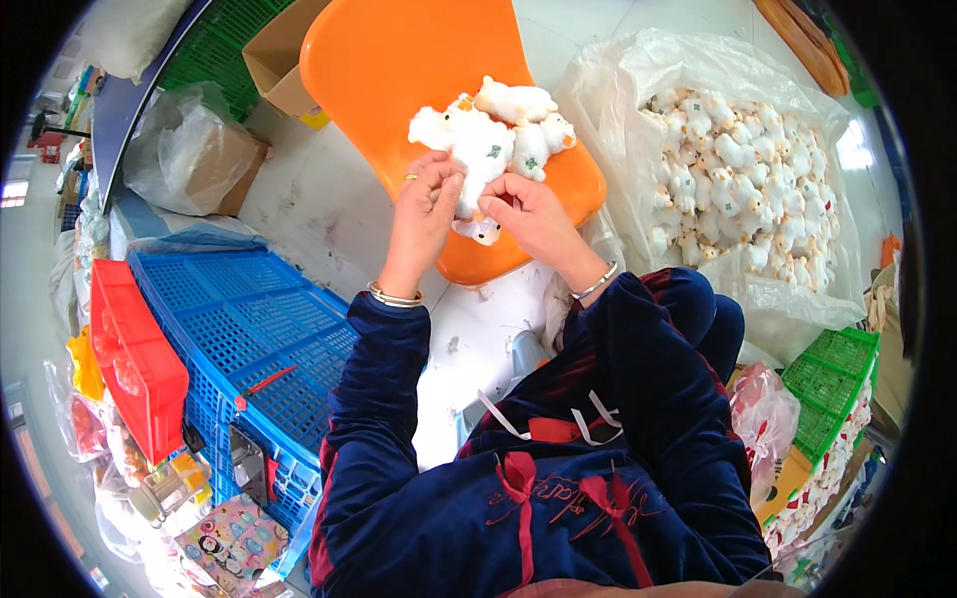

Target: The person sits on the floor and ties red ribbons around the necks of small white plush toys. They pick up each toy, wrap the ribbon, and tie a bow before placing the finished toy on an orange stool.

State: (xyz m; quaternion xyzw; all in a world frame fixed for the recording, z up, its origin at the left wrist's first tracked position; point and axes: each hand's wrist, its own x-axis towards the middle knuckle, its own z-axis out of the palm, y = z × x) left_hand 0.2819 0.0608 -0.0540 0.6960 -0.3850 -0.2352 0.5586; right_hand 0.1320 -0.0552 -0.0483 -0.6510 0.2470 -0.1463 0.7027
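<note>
Over the seat of an orange plastic chair (399,60), my left hand (425,211) and my right hand (539,217) meet at a small white plush animal (477,149). The fingers of both hands are closed in a pinch on its lower part, from opposite sides. A dark green patch shows on its white body. Just below my fingertips hangs a white head with a dark eye (483,231); whether it belongs to the same toy I cannot tell. Beside it on the seat lie another white plush (516,102) and a plush with a green mark (538,145).
To the right stands a big clear plastic bag (618,95) full of similar white plush animals (738,179). Blue plastic crates (239,309) and a red bin (130,359) are on my left. A green crate (832,384) sits at lower right, and a bagged cardboard box (189,154) at upper left.
</note>
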